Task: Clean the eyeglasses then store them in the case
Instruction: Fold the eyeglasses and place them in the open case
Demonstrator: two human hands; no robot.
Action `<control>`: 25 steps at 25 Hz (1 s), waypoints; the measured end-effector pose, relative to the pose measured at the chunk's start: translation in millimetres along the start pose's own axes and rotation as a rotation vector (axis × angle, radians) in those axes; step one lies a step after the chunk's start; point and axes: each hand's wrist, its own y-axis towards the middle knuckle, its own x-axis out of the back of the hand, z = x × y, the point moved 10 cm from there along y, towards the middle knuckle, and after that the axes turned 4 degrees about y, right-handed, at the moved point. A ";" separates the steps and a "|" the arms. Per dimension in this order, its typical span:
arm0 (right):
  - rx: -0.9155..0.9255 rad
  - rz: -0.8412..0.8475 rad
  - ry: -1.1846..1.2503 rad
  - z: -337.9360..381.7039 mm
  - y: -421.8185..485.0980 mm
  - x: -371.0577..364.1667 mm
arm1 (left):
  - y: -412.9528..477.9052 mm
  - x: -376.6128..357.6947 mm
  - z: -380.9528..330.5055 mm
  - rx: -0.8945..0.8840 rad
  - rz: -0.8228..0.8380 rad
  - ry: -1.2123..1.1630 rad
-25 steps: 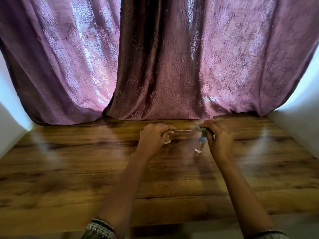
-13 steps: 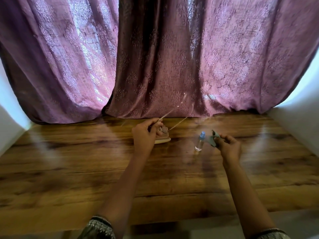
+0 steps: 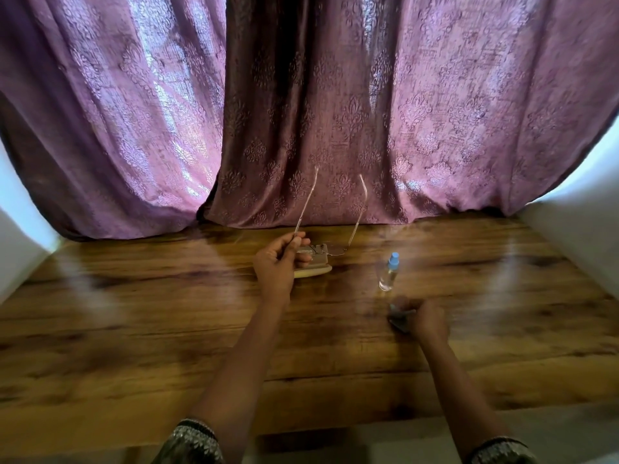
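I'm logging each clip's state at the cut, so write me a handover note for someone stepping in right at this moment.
Left hand: fingers pinch one temple of the eyeglasses, held above the table with both temples unfolded and pointing up toward the curtain.
Right hand: closed on a small dark cloth, low over the wooden table, near side of the spray bottle.
Case: on the table just under the glasses, partly hidden by the left hand; whether it is open is unclear.
Done: glasses and cloth are in hand. Whether the lenses are already wiped cannot be told.
Left: finish cleaning if needed, fold the temples, store the glasses in the case.
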 end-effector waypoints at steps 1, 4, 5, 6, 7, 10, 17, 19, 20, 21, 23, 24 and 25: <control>0.077 -0.100 -0.082 14.9 -2.9 15.5 | -0.7 -1.5 -0.4 0.003 0.009 -0.012; 0.280 -0.187 0.237 53.9 -12.9 35.2 | -2.9 -8.8 -4.2 0.007 0.036 -0.031; 0.277 -0.103 0.422 62.1 -12.7 29.3 | -4.0 -12.8 -5.6 0.006 0.050 -0.039; 0.275 -0.018 0.582 71.5 -13.6 21.8 | -5.6 -17.9 -7.1 0.006 0.069 -0.056; 0.284 0.038 0.680 81.4 -15.8 15.6 | -7.0 -23.2 -8.7 0.007 0.088 -0.079; 0.317 0.146 0.863 108.0 -27.8 -3.3 | -10.6 -33.0 -10.0 0.038 0.120 -0.142; 0.386 -0.050 0.985 117.3 -39.1 16.5 | -13.4 -29.0 3.1 0.169 0.050 -0.141; 0.410 -0.071 0.980 118.7 -40.4 23.3 | -13.6 -23.2 6.0 0.167 0.009 -0.043; 0.429 -0.059 0.997 120.4 -41.2 25.1 | -14.0 -21.9 6.2 0.162 0.006 -0.013; 0.451 -0.048 0.996 122.4 -42.1 26.8 | -14.2 -22.4 5.5 0.157 0.011 0.002; 0.482 -0.035 0.933 125.0 -43.1 27.1 | -15.1 -23.7 2.5 0.135 0.022 0.010; 0.482 -0.033 0.895 124.4 -42.4 26.1 | -15.6 -23.9 0.4 0.119 0.021 0.009; 0.478 -0.036 0.863 123.1 -41.7 25.5 | -15.8 -24.1 -1.8 0.102 0.016 0.009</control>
